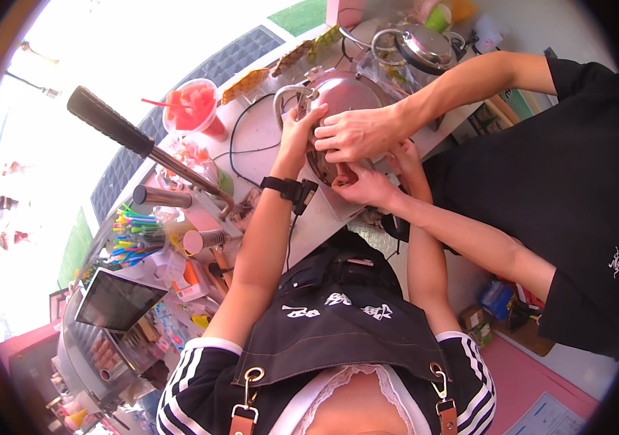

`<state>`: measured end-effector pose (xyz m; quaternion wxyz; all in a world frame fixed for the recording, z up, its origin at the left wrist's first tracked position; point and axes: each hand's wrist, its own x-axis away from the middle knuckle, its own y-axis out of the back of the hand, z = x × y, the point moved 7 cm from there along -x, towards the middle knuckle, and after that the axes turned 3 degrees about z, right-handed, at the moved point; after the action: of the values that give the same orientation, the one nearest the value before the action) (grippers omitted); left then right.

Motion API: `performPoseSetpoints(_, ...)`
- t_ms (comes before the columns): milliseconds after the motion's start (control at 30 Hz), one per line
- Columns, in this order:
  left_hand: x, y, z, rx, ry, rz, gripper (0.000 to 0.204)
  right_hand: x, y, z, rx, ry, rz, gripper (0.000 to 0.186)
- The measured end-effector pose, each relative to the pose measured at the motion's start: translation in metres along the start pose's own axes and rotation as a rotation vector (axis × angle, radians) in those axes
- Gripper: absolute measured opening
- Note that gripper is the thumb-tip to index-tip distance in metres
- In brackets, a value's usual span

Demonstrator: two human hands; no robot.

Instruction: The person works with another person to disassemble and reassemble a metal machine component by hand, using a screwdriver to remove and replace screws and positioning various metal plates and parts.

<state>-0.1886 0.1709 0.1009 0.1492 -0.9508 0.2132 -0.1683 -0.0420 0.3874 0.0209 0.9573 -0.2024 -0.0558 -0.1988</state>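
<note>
A round metal appliance [346,94] with a coiled-metal cable stands on the white counter [259,170]. My left hand [298,134] has its fingers closed on the appliance's left side. On the other side my right hand [404,156] is curled at the appliance's right edge, partly hidden behind a co-worker's arm; what it holds is unclear. The co-worker's upper hand [349,134] lies with bent fingers over the appliance, beside my left hand. Their lower hand [360,185] reaches to the appliance's lower rim, fingertips partly hidden.
Left are a red drink cup [190,112], a long-handled metal press [154,152], colourful straws [135,228] and a dark screen [121,297]. A second round appliance [425,43] stands behind. The co-worker in black [534,167] stands close on my right.
</note>
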Motion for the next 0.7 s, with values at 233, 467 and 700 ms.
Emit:
performPoseSetpoints(233, 0.0, -0.001, 0.002, 0.086, 0.007, 0.036, 0.044, 0.002, -0.004, 0.001, -0.029, 0.026, 0.011, 0.034)
performPoseSetpoints(467, -0.008, 0.001, 0.007, 0.079, -0.018, 0.031, 0.042, 0.003, -0.006, 0.003, -0.025, 0.064, 0.055, 0.031)
performPoseSetpoints(700, -0.01, 0.004, 0.01, 0.061, 0.024, 0.052, 0.04, 0.005, -0.007, 0.008, -0.007, 0.026, -0.005, 0.03)
